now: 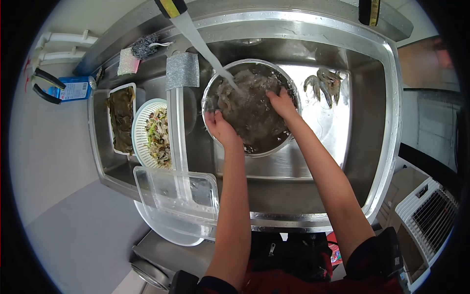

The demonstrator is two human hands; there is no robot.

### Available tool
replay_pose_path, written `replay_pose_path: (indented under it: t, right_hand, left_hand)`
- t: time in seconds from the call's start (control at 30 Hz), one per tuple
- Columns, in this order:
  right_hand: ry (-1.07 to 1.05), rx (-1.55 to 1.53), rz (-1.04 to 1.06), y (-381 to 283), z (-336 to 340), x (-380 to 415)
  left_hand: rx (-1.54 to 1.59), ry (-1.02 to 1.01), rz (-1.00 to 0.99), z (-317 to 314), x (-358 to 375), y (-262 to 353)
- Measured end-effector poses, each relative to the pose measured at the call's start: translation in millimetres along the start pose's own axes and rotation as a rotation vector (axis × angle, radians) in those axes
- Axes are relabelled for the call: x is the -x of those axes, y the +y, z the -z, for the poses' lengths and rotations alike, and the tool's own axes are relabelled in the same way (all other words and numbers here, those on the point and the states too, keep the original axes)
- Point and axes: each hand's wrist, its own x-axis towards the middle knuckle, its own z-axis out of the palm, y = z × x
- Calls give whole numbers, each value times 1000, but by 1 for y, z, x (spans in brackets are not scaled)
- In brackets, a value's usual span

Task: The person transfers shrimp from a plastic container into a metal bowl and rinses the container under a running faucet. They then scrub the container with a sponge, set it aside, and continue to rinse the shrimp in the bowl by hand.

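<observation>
A round metal bowl (264, 155) holds murky, bubbling water with greyish shrimp-like shapes in it. From the tap (171, 7), a stream of water (203, 46) pours into the bowl's upper left part. My left hand (223, 130) is at the bowl's left side, fingers bent over the rim. Inside the right side of the bowl is my right hand (282, 103), its fingertips dipping into the cloudy water; whether they grip anything is hidden. Several raw shrimp (324, 87) lie in a small pile on the shiny metal surface right of the bowl.
In the sink's left part are a green-white colander (138, 142) of chopped food and a white tray (111, 142) with brown leaf-like pieces. A grey sponge (182, 71) rests on the divider (180, 127). A clear plastic container (169, 193) sits at the front edge.
</observation>
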Motion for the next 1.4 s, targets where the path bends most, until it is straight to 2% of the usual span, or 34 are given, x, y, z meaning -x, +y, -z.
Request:
replay_pose_path:
  t: [0.03,0.07,0.13,0.17,0.23,0.27,0.3,0.33,0.37,0.4,0.47,0.53,0.7,0.77,0.8,0.83,0.9,0.97,1.03,1.07,1.13,1.17,1.23,1.27,1.3,1.33,1.37,1.4]
  right_hand:
    - [-17,6,-61,5,-4,-2]
    - [-35,14,-122,11,-7,-3]
    - [-102,122,-147,-6,-1,9]
    - [-169,230,-170,-13,2,15]
    - [-214,199,-222,-5,-3,12]
    - [-259,162,-274,-2,-6,10]
    - [-261,164,-275,4,-8,8]
    - [-369,-15,-332,11,-8,6]
    - [-475,-196,-388,19,-10,4]
    - [-477,-194,-392,13,-6,10]
    - [-574,-513,-425,-10,4,27]
    - [-587,-535,-394,-11,1,27]
    - [-604,-445,-334,-18,3,27]
    - [-396,-671,-295,-20,3,28]
    - [-399,-670,-293,-23,3,25]
    - [-389,-804,-340,-26,3,19]
    - [-351,-1015,-391,-28,0,10]
    - [-316,-1021,-394,-27,-9,2]
    - [-284,-1026,-400,-22,-16,-5]
    - [-323,-1033,-406,-19,-19,-7]
    - [-360,-1038,-412,-19,-20,-6]
    - [-322,-947,-429,-21,-17,-3]
    - [-285,-852,-453,-18,-16,-1]
    - [-388,-877,-385,-15,-13,-2]
    - [-491,-901,-314,-13,-11,-4]
    - [-495,-899,-317,-15,-8,-1]
    - [-593,-908,-341,-17,-4,2]
    - [-690,-916,-365,-22,1,6]
  left_hand:
    - [-132,106,-173,3,2,-8]
    - [-133,108,-171,8,2,-14]
    - [-398,110,-93,21,-2,-33]
    - [-400,114,-88,27,-6,-42]
    - [-76,-91,134,31,-14,-51]
    - [-74,-89,135,34,-19,-54]
    - [-35,-99,260,33,-19,-50]
    - [2,-108,385,32,-20,-45]
    - [0,-105,387,32,-21,-41]
    - [-84,-85,458,31,-23,-37]
    - [-166,-61,534,32,-26,-40]
    - [10,-183,461,30,-25,-42]
    - [-50,-68,276,18,-16,-35]
    - [-116,-12,207,17,-15,-34]
    - [-84,-42,176,16,-12,-31]
    - [-55,-73,144,16,-11,-29]
    - [-128,-15,77,15,-13,-30]
    - [-203,43,8,15,-15,-32]
    - [-361,93,-256,13,-9,-29]
    - [-366,96,-256,12,-8,-26]
    - [-356,-47,-481,4,-2,-14]
    - [-356,-47,-479,-2,-3,-7]
    - [-311,-364,-392,-15,-17,7]
    - [-313,-361,-390,-23,-25,13]
    - [-573,-372,-452,-31,-36,17]
    - [-834,-377,-508,-37,-45,17]
    - [-834,-372,-508,-42,-52,15]
    - [-885,-367,-662,-44,-62,9]
